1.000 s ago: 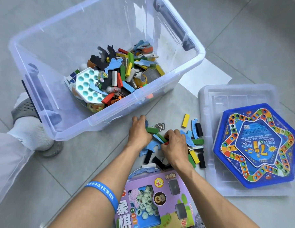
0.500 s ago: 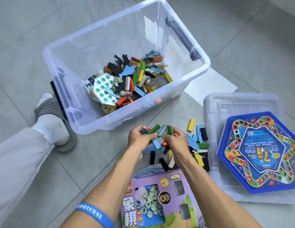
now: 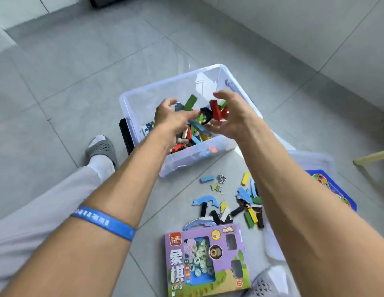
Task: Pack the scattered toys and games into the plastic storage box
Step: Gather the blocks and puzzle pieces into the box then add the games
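The clear plastic storage box stands on the grey floor, holding several coloured blocks and puzzle pieces. Both hands hover over its opening. My left hand has its fingers spread and pointing right. My right hand is cupped and loosened, thumb up. Between them a green block, red blocks and a black piece tumble loose above the box. More scattered blocks and pieces lie on the floor in front of the box, beside a purple chess game box.
A blue hexagonal game board lies on the clear lid at the right, mostly behind my right arm. A metal ring puzzle and a blue block lie near the box. My slippered foot is left of it.
Both hands rose from the floor pile with a bunch of blocks, moved over the box, and have spread apart so the pieces fall free. The camera tilted up.
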